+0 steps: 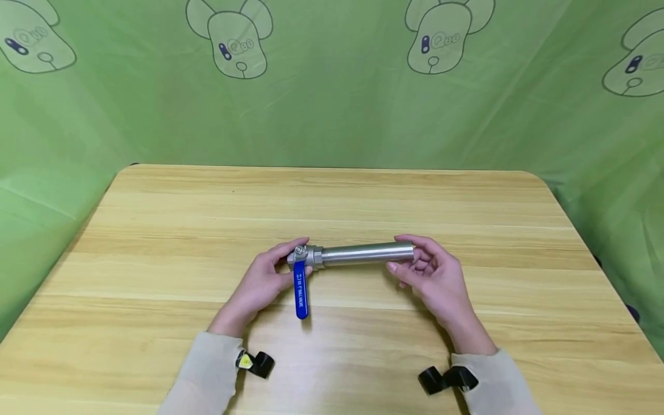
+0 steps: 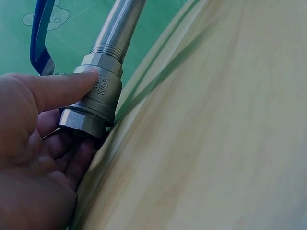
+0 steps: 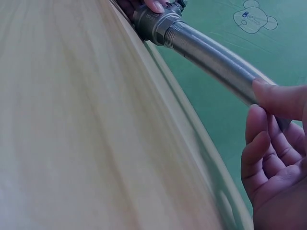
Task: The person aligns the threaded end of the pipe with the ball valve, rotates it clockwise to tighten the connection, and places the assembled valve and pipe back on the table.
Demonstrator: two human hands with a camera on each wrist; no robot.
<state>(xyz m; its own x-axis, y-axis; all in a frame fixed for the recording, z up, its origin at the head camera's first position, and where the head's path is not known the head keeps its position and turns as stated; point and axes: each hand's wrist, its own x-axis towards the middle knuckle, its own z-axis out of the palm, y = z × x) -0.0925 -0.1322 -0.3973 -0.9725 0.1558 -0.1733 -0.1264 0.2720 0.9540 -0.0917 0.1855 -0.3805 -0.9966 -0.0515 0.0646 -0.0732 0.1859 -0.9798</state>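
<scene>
A metal ball valve point(image 2: 98, 98) with a blue lever handle point(image 1: 301, 291) is joined to a steel pipe point(image 1: 368, 252) at its threaded end. My left hand point(image 1: 263, 282) grips the valve body, thumb along its near side. In the head view the lever points toward me, at a right angle to the pipe. The right hand point(image 1: 441, 279) pinches the pipe's far right end between thumb and index finger, its other fingers curled below. In the right wrist view a few threads show between pipe and valve. The pipe lies nearly level, its right end slightly higher in the head view.
A wood-grain table point(image 1: 332, 202) lies beneath both hands. Behind it and at the sides hangs a green cloth point(image 1: 332, 127) printed with bear outlines. Black wrist cameras sit at the left sleeve point(image 1: 207, 369) and the right sleeve point(image 1: 493, 380).
</scene>
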